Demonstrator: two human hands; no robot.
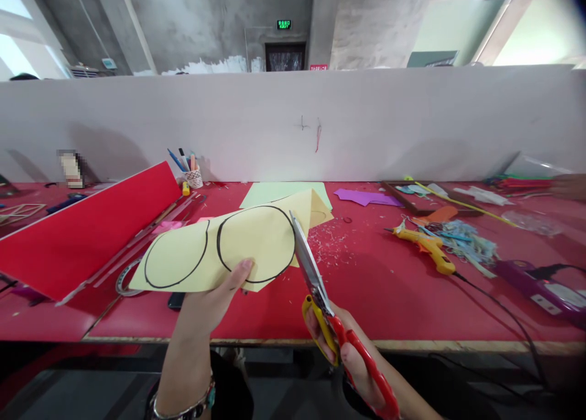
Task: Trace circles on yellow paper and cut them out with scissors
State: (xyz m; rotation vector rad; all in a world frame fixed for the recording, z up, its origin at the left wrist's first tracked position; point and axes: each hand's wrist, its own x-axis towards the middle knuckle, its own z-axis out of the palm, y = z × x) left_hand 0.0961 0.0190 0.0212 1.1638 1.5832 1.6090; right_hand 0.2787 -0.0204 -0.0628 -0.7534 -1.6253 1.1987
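My left hand (215, 301) grips the lower edge of a pale yellow sheet of paper (229, 249) held above the red table (394, 286). Two black circles are drawn on the sheet, side by side. My right hand (352, 353) holds scissors (320, 292) with red and yellow handles. Their blades point up and away, with the tips touching the right edge of the right-hand circle. The blades look nearly closed.
A red board (86, 231) leans at the left beside a pen cup (193, 177). Green paper (284, 193) and purple paper (366, 197) lie further back. A yellow glue gun (428, 246) with a black cord, scraps and a purple tool (540, 282) lie at the right. Another person's hand (570, 187) is at the far right.
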